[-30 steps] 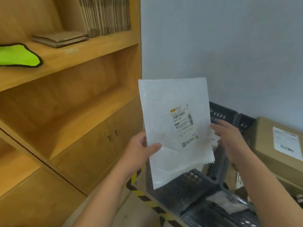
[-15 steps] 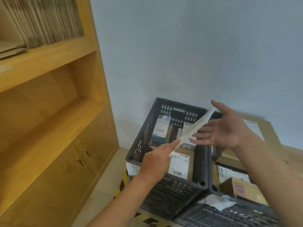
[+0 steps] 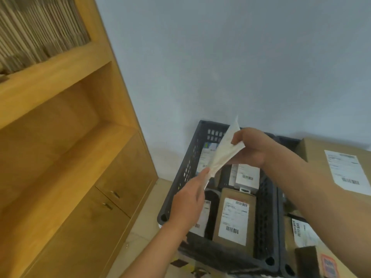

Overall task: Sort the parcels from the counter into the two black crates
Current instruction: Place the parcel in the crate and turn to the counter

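Note:
A flat white mailer (image 3: pixel 223 152) hangs edge-on above the left black crate (image 3: pixel 181 175), folded slightly. My left hand (image 3: pixel 189 199) pinches its lower corner and my right hand (image 3: pixel 250 146) grips its upper edge. The crate below holds several labelled parcels, among them a brown box with a white label (image 3: pixel 233 217) and a small white box (image 3: pixel 247 178). A second black crate (image 3: pixel 285 255) stands against its right side, with more parcels in it, partly hidden by my right forearm.
A wooden shelf unit with cabinet doors (image 3: pixel 112 193) fills the left. A large cardboard box (image 3: pixel 313 151) with a shipping label sits at the right above the second crate. A pale wall stands behind the crates. Hazard tape marks the floor at the bottom.
The view swung right and down onto the crates. The mailer went from upright and facing me to edge-on over the left crate, and my right hand closed on its upper edge.

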